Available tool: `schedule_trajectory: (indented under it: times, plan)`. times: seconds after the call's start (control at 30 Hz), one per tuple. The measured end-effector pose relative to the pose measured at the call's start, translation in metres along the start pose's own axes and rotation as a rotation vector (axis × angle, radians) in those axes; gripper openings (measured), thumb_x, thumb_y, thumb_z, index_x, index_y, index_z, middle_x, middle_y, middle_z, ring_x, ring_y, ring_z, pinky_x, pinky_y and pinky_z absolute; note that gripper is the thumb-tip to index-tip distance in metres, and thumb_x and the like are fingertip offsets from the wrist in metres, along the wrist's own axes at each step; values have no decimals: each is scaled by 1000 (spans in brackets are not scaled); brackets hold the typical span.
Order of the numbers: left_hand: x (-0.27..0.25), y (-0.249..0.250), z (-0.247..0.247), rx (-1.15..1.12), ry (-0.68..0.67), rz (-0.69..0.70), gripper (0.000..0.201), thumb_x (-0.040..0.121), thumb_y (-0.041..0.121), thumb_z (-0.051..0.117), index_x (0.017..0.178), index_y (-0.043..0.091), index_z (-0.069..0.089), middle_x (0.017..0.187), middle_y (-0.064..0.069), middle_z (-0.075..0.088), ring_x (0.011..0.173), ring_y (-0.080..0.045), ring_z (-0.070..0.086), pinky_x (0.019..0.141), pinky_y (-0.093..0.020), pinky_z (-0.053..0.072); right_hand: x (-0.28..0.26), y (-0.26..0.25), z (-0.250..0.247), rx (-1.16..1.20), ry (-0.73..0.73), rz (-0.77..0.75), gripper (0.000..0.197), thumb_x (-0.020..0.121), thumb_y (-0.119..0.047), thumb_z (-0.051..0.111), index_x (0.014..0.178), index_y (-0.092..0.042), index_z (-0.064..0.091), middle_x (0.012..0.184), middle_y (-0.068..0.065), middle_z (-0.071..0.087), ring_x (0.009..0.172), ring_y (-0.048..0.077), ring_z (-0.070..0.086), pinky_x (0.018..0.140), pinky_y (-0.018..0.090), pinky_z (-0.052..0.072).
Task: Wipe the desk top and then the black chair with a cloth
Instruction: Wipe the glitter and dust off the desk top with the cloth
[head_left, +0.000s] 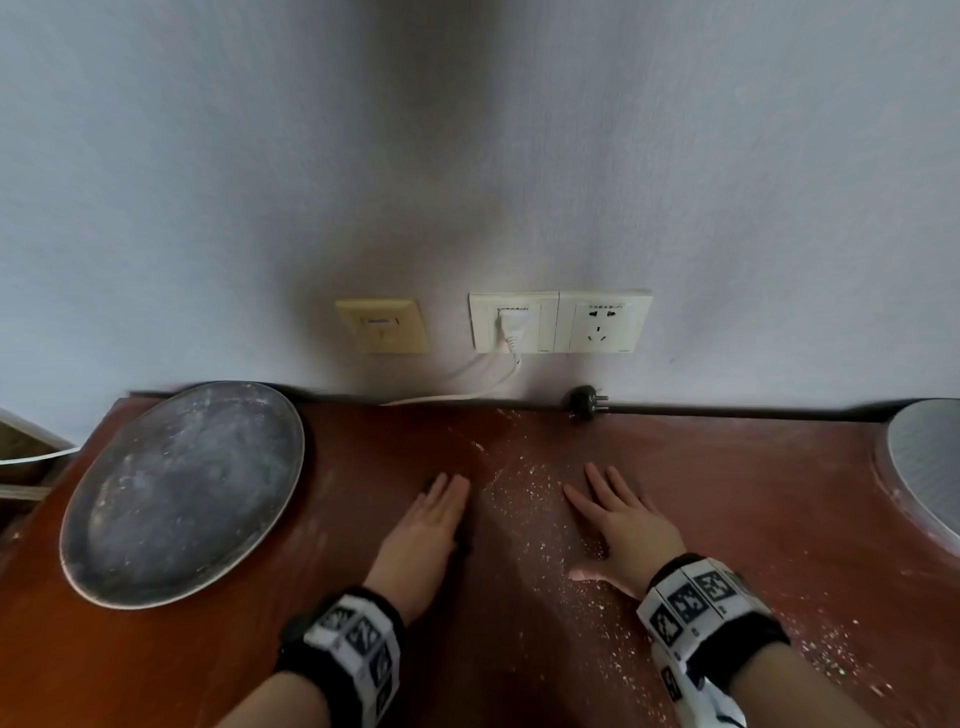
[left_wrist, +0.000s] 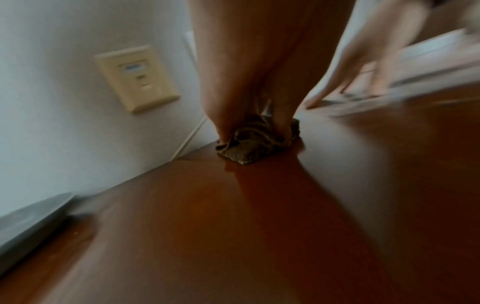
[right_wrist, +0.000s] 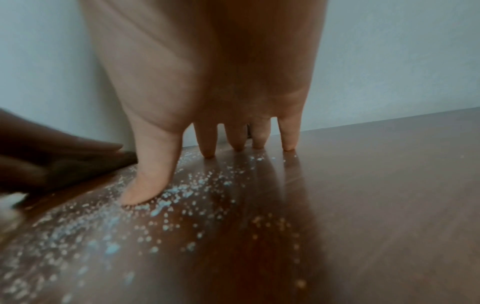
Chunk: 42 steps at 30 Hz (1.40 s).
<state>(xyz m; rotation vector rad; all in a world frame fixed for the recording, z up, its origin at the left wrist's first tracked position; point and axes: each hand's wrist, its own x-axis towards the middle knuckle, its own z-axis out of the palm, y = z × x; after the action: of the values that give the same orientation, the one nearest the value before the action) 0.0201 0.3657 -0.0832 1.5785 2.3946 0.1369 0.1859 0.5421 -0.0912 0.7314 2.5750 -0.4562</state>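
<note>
On the reddish-brown desk top (head_left: 727, 493) my left hand (head_left: 441, 504) lies flat with straight fingers and presses a dark cloth (left_wrist: 249, 152), which bunches under the fingers in the left wrist view. Only a dark edge of the cloth (head_left: 466, 535) shows in the head view. My right hand (head_left: 613, 509) rests flat on the desk to the right, fingers spread and holding nothing. White powder (head_left: 524, 499) is scattered between the hands and around my right thumb (right_wrist: 145, 185). The black chair is not in view.
A dusty round metal tray (head_left: 176, 499) lies on the desk's left end. A grey round object (head_left: 930, 467) sits at the right edge. On the wall behind are sockets (head_left: 561, 322) with a white plug and cable. A black plug (head_left: 587, 402) lies at the rear edge.
</note>
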Motion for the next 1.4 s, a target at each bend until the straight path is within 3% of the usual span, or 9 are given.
schedule_trajectory:
  times: [0.07, 0.13, 0.33, 0.5, 0.7, 0.9, 1.1, 1.27, 1.4]
  plan:
    - [20, -11, -7, -99, -70, -128, 69, 96, 3, 40, 150, 8, -4, 158, -7, -3, 146, -17, 1, 114, -19, 5, -1, 1, 0, -4, 2, -6, 98, 77, -62, 59, 148, -37, -5, 155, -4, -20, 144, 19, -16, 117, 42, 3]
    - [35, -7, 0, -79, -66, -158, 69, 97, 3, 39, 149, 6, -8, 158, -11, -11, 146, -20, -7, 114, -21, -2, -1, 1, 0, -8, 3, -7, 98, 78, -61, 58, 148, -36, -6, 155, -3, -21, 144, 19, -16, 117, 42, 2]
    - [49, 3, 11, 94, -212, 347, 61, 98, 0, 30, 150, 11, 0, 151, -1, -21, 139, -14, -21, 111, -23, -15, 0, 3, 1, -3, 18, -28, 97, 78, -61, 58, 148, -36, -6, 152, -5, -25, 143, 20, -18, 117, 43, 1]
    - [86, -27, 2, 86, -109, -47, 72, 93, -6, 34, 151, 23, 4, 156, -8, -17, 146, -24, -11, 120, -33, 2, 1, 4, 2, 19, 30, -44, 97, 78, -60, 58, 148, -36, -6, 144, -5, -33, 133, 13, -28, 117, 42, -1]
    - [87, -5, 12, 76, -212, 229, 71, 93, -5, 35, 151, 26, 7, 158, 1, -12, 145, -16, -14, 119, -29, 2, 1, 4, 2, 20, 34, -43, 98, 78, -61, 58, 147, -36, -7, 137, -4, -34, 139, 19, -25, 116, 42, -1]
    - [108, 12, 3, -121, -63, -178, 72, 94, -3, 36, 152, 19, -1, 159, -6, -2, 146, -24, 11, 114, -33, 20, 0, 3, -1, 23, 24, -43, 97, 78, -59, 59, 148, -35, -4, 144, -5, -32, 140, 18, -23, 116, 42, -1]
    - [116, 32, 8, 101, -240, 229, 66, 95, -4, 31, 151, 14, 1, 159, -2, -8, 146, -16, -9, 117, -27, 1, 1, 4, 1, 17, 33, -42, 96, 77, -60, 58, 148, -37, -3, 149, -5, -29, 138, 16, -25, 116, 42, -2]
    - [111, -17, -4, 31, -51, -143, 70, 91, -7, 34, 152, 16, 5, 159, -1, -2, 146, -15, 4, 114, -24, 19, 1, 5, 2, 42, 31, -52, 96, 78, -59, 58, 148, -37, -4, 142, -5, -33, 134, 15, -28, 116, 42, -2]
    - [102, -31, -2, -31, -15, -314, 67, 93, -4, 34, 151, 13, 7, 159, -4, 0, 147, -19, -2, 116, -30, 18, 1, 6, 3, 38, 31, -53, 97, 78, -60, 58, 148, -36, -5, 138, -5, -33, 132, 14, -29, 116, 42, -2]
